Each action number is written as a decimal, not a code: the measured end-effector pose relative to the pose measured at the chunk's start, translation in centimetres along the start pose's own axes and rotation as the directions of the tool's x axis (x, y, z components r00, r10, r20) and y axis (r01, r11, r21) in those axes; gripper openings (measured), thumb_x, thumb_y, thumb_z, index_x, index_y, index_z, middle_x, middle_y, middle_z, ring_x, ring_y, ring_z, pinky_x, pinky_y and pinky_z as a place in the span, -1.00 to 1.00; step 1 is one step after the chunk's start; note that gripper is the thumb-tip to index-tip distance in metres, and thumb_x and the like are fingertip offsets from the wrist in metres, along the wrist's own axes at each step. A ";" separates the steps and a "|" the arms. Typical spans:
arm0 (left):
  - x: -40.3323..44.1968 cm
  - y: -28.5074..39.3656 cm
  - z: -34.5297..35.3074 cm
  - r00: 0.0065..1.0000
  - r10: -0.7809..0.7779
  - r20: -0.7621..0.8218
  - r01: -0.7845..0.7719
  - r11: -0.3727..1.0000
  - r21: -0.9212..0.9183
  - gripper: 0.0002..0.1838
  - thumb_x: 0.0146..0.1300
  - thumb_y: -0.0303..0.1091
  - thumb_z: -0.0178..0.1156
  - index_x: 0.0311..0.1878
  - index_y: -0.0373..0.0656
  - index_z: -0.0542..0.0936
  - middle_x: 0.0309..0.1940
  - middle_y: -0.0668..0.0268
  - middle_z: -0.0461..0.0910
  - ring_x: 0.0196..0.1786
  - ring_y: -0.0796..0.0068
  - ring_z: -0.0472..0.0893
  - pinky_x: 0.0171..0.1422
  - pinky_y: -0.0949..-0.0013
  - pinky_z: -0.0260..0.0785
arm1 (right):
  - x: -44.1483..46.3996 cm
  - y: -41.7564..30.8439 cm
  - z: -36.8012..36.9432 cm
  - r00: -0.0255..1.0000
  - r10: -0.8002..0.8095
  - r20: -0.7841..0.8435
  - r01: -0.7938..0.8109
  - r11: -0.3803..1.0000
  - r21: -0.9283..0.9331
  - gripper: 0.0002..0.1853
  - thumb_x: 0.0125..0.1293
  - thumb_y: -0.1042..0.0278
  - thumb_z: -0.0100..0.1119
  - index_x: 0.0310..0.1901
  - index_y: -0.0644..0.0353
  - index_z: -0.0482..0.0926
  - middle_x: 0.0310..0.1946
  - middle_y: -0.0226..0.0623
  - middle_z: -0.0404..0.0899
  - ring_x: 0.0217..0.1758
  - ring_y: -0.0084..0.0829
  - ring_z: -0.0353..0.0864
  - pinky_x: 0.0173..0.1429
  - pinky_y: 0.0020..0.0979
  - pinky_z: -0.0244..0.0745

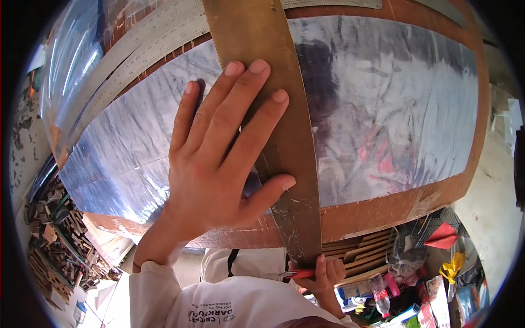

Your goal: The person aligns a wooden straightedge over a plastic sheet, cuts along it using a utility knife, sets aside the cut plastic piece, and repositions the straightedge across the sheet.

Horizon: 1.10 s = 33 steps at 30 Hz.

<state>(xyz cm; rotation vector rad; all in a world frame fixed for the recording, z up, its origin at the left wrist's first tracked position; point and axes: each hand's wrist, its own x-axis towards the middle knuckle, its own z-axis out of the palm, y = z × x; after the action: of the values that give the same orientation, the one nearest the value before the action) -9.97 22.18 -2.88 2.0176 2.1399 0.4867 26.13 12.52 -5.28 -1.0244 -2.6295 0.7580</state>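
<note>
My left hand (210, 147) lies with spread fingers across the left edge of a long brown straightedge (284, 109), its fingertips and thumb on the bar. Beneath the bar is a shiny, wrinkled silvery sheet (394, 109) on a brown board (404, 199). At the near end of the bar, below the board's edge, my right hand (324, 274) is closed around a red-handled tool (302, 273). The tool's tip is too small to make out.
Metal rulers (136, 65) lie along the board's far side, beside clear plastic film (68, 65) at the left. Wood scraps (65, 235) are piled at lower left. Below right stand wooden slats (366, 254), a bottle (380, 295) and a yellow item (453, 268).
</note>
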 end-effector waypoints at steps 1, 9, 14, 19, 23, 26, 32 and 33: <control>0.0 0.0 0.0 1.000 0.000 -0.002 0.000 1.000 -0.002 -0.16 0.24 0.24 0.29 0.39 -0.24 0.53 0.49 -0.10 0.38 0.55 -0.22 0.33 0.61 -0.24 0.03 | 0.0 0.0 0.0 1.000 -0.002 -0.002 0.002 1.000 0.001 -0.02 0.12 -0.08 0.54 0.44 0.36 0.31 -0.61 -0.37 0.36 -0.69 -0.36 0.31 -0.51 -0.32 0.12; 0.1 0.2 -0.1 1.000 -0.001 0.013 0.001 1.000 0.007 -0.17 0.27 0.26 0.26 0.41 -0.23 0.52 0.51 -0.07 0.36 0.57 -0.17 0.32 0.62 -0.22 0.01 | 0.5 0.0 0.4 0.998 -0.019 -0.063 0.018 1.000 -0.013 -0.05 0.12 -0.12 0.53 0.38 0.39 0.37 -0.63 -0.36 0.35 -0.70 -0.37 0.29 -0.52 -0.33 0.10; -0.1 0.1 0.0 1.000 0.005 0.018 -0.005 1.000 0.026 -0.15 0.28 0.28 0.24 0.43 -0.23 0.49 0.52 -0.05 0.35 0.58 -0.15 0.30 0.62 -0.21 0.00 | 0.5 0.1 0.6 0.996 -0.029 -0.082 0.027 0.999 -0.025 -0.05 0.12 -0.13 0.53 0.37 0.40 0.37 -0.62 -0.35 0.35 -0.70 -0.36 0.29 -0.53 -0.33 0.10; 0.0 0.2 0.3 1.000 0.024 -0.001 -0.024 0.999 0.042 -0.15 0.30 0.29 0.22 0.43 -0.23 0.48 0.52 -0.03 0.35 0.58 -0.13 0.30 0.62 -0.21 0.00 | 1.1 -0.4 0.0 0.998 0.017 -0.066 -0.017 1.000 0.001 -0.07 0.12 -0.10 0.53 0.36 0.39 0.39 -0.60 -0.34 0.37 -0.68 -0.36 0.32 -0.53 -0.33 0.16; -0.1 0.2 0.5 1.000 0.021 -0.022 -0.020 0.999 0.045 -0.16 0.31 0.29 0.23 0.42 -0.22 0.48 0.53 0.01 0.35 0.58 -0.12 0.30 0.63 -0.22 -0.02 | 1.1 -0.6 -0.1 0.997 0.030 -0.069 -0.030 1.000 0.007 -0.08 0.11 -0.08 0.54 0.37 0.37 0.40 -0.59 -0.36 0.36 -0.66 -0.36 0.32 -0.52 -0.34 0.16; -0.2 0.1 0.6 0.999 0.022 -0.039 -0.021 0.999 0.042 -0.16 0.30 0.28 0.24 0.42 -0.22 0.49 0.53 0.02 0.35 0.58 -0.12 0.30 0.64 -0.22 -0.03 | 1.3 -0.7 0.0 0.995 0.023 -0.095 -0.025 0.999 -0.019 -0.09 0.12 -0.08 0.53 0.37 0.36 0.41 -0.59 -0.38 0.34 -0.66 -0.37 0.29 -0.52 -0.34 0.14; -0.1 0.0 0.7 0.997 0.040 -0.067 -0.038 0.999 0.033 -0.17 0.29 0.25 0.27 0.42 -0.22 0.49 0.53 0.02 0.36 0.58 -0.11 0.29 0.64 -0.23 -0.04 | 0.5 -0.6 0.6 0.990 0.065 -0.123 -0.070 0.997 -0.037 -0.24 0.24 -0.29 0.37 0.25 0.21 0.58 -0.57 -0.43 0.42 -0.62 -0.43 0.39 -0.51 -0.42 0.20; -0.1 0.1 0.7 0.997 0.042 -0.068 -0.040 0.999 0.031 -0.17 0.29 0.25 0.27 0.42 -0.22 0.49 0.52 0.02 0.36 0.58 -0.11 0.29 0.64 -0.23 -0.04 | 0.7 -0.6 0.5 0.990 0.065 -0.124 -0.070 0.997 -0.038 -0.24 0.24 -0.29 0.37 0.25 0.21 0.58 -0.57 -0.43 0.42 -0.62 -0.43 0.39 -0.51 -0.42 0.20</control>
<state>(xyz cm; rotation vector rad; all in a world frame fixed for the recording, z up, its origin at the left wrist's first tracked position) -9.67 22.15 -3.51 2.0938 2.1616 0.5408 25.12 12.47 -5.37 -1.1386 -2.5279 0.6345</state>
